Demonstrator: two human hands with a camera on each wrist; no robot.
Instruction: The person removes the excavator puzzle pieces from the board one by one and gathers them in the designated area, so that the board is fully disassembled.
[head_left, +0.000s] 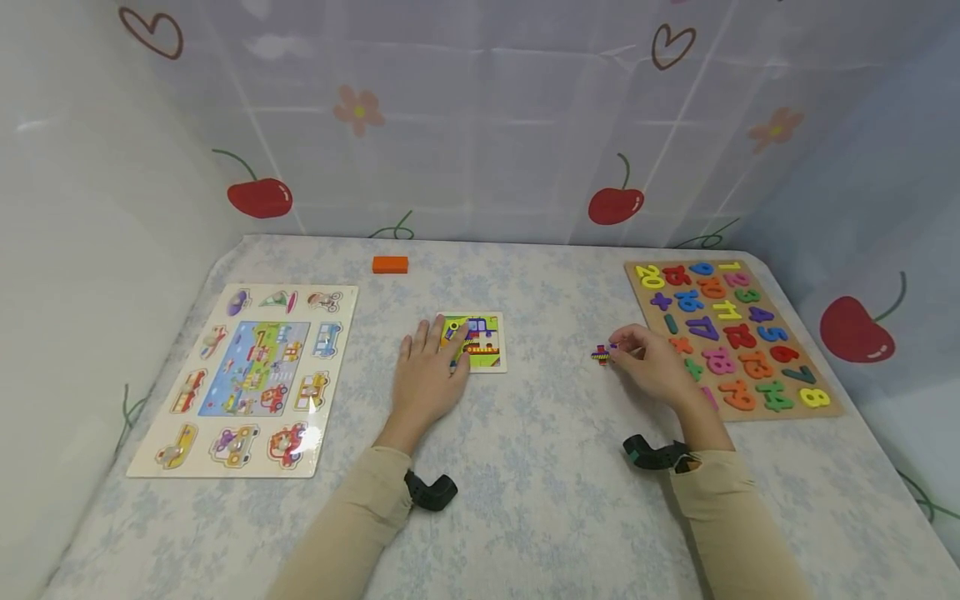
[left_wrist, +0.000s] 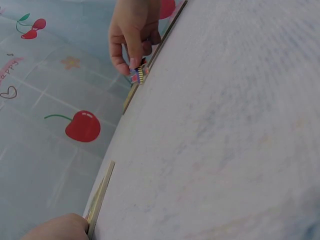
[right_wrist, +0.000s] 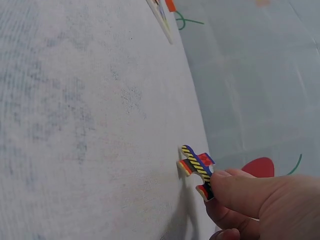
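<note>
My right hand [head_left: 652, 367] pinches a striped puzzle piece [right_wrist: 196, 167] by one end, at 3 o'clock from the small truck puzzle [head_left: 486, 342] on the counter [head_left: 547, 467]. My left hand [head_left: 429, 375] lies across that puzzle, fingers spread, grasping nothing. Held so, the piece could twist or drop if my pinch loosens; a lopsided press by my left hand could skid the puzzle. My spread fingers, hiding part of its picture, could also bar the piece's way. Farther out at 3 o'clock, the number board [head_left: 757, 383] sits partly behind my right hand in the head view, its numbers at risk from a careless swing. The vehicle board [head_left: 202, 446] lies at 9 o'clock, an orange block [head_left: 390, 265] between 10 and 11.
</note>
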